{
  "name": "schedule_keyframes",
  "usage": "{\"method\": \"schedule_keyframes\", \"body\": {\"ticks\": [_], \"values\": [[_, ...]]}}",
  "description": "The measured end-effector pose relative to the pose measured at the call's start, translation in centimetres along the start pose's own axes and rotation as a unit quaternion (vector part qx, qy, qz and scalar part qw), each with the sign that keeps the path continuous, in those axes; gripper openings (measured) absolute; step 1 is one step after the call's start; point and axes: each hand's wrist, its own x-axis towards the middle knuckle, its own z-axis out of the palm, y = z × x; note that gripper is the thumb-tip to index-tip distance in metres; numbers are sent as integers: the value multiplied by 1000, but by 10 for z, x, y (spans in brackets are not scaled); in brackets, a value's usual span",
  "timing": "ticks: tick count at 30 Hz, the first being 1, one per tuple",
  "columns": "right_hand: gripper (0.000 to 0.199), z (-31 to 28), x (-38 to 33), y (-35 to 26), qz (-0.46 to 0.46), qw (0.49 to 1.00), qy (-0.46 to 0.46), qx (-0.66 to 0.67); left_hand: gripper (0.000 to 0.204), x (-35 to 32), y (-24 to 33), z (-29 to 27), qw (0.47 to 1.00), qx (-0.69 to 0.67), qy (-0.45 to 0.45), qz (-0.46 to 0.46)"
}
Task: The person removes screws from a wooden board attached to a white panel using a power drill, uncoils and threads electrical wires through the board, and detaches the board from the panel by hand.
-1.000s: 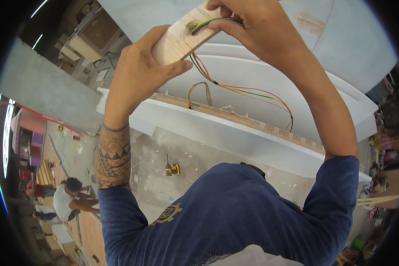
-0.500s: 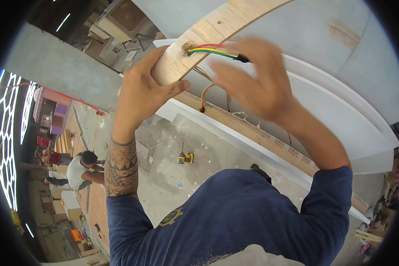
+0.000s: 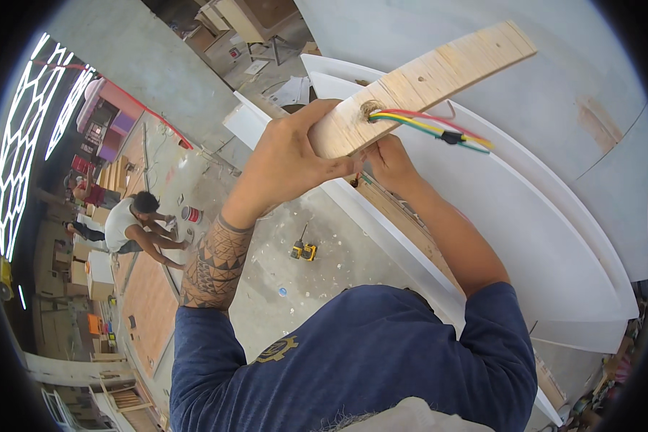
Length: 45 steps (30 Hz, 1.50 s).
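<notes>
A curved plywood strip slants across the upper middle. My left hand is closed around its lower left end, with the thumb along the near edge. Red, yellow and green wires come out of a rough hole in the strip and hang to the right, bound by a black band. Just beneath the strip is my right hand, its fingers curled in behind the wood. The strip hides its fingertips and whatever they may hold.
A large white curved panel structure with a wooden inner face stands in front of me. On the floor lies a yellow and black cordless drill. To the left, a crouching person works near a paint can.
My right hand has gone from above the wires to below the strip, behind its edge. The strip and my left hand appear lower and farther right, and the strip's far end now shows.
</notes>
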Motion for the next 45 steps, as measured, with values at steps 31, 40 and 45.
{"method": "schedule_keyframes", "body": {"ticks": [31, 40, 45], "values": [[49, -194, -335, 203, 496, 748, -259, -357, 43, -220, -326, 243, 593, -539, 222, -555], [54, -176, -272, 113, 509, 768, -246, -301, 83, -207, -385, 310, 593, -521, 123, -602], [51, -172, -245, 52, 478, 797, -187, -319, 107, -192, -362, 302, 619, -406, -36, -672]]}}
